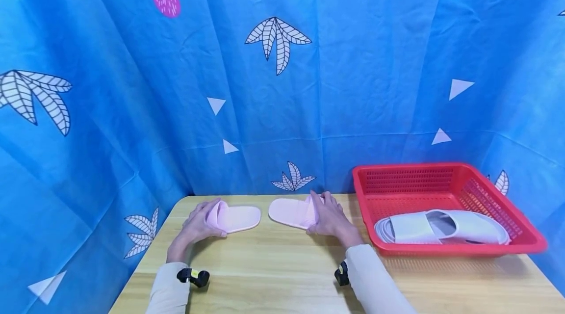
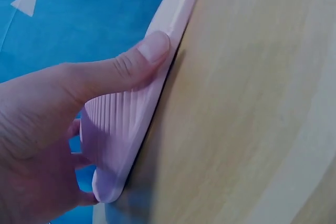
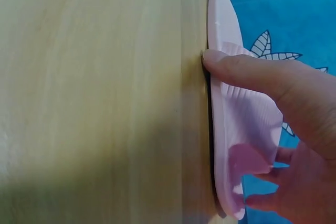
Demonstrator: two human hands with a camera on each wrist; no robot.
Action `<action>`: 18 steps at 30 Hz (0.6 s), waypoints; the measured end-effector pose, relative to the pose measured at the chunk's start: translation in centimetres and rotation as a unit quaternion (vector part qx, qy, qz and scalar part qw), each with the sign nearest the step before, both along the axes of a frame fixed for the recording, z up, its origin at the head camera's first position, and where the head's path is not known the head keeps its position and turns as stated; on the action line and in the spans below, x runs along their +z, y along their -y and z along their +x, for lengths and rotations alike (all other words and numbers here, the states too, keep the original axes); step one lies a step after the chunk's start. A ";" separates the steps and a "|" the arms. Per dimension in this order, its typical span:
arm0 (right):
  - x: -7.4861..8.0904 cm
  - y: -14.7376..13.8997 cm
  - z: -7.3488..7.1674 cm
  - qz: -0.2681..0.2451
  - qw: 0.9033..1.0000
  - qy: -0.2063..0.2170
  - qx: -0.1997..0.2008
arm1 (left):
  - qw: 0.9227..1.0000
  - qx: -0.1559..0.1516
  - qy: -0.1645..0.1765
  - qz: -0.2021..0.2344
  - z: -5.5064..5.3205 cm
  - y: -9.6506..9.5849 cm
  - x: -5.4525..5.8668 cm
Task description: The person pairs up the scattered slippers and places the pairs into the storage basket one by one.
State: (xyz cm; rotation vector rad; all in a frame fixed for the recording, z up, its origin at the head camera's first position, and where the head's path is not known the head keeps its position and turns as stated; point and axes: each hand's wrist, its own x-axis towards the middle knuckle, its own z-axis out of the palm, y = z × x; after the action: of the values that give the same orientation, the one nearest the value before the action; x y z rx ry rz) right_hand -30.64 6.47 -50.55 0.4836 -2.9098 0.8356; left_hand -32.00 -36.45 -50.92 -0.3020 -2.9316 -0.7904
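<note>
Two pink slippers lie near the far edge of the table, their heel ends pointing at each other with a small gap between. My left hand (image 1: 196, 223) grips the left slipper (image 1: 243, 218) around its strap end. In the left wrist view the thumb presses the sole's near edge, and the other fingers reach round the far side of the ribbed strap (image 2: 118, 129). The right slipper (image 1: 287, 211) is held by my right hand (image 1: 330, 218) in the same way. Its ribbed strap (image 3: 252, 114) shows between thumb and fingers in the right wrist view.
A red plastic basket (image 1: 450, 248) stands on the right of the wooden table (image 1: 265, 274), with white slippers (image 1: 412, 228) inside it. Behind the table hangs a blue patterned curtain (image 1: 353, 83), which also runs along both sides.
</note>
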 end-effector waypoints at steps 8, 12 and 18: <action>0.3 -0.1 0.2 -0.007 1.000 0.011 -0.011 | 1.000 -0.003 0.003 0.018 0.5 0.1 0.1; 0.4 -0.1 0.4 -0.005 1.000 0.021 -0.009 | 1.000 0.006 0.004 0.021 0.8 -0.1 0.0; 1.0 0.0 0.6 0.010 1.000 0.019 -0.012 | 0.999 0.023 -0.004 0.025 1.5 0.1 -0.5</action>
State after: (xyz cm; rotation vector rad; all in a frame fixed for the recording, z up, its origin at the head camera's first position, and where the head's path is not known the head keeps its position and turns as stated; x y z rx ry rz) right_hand -30.00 6.52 -49.57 0.4370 -2.9545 0.8231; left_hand -30.46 -36.58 -51.44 -0.2324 -2.8940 -0.8529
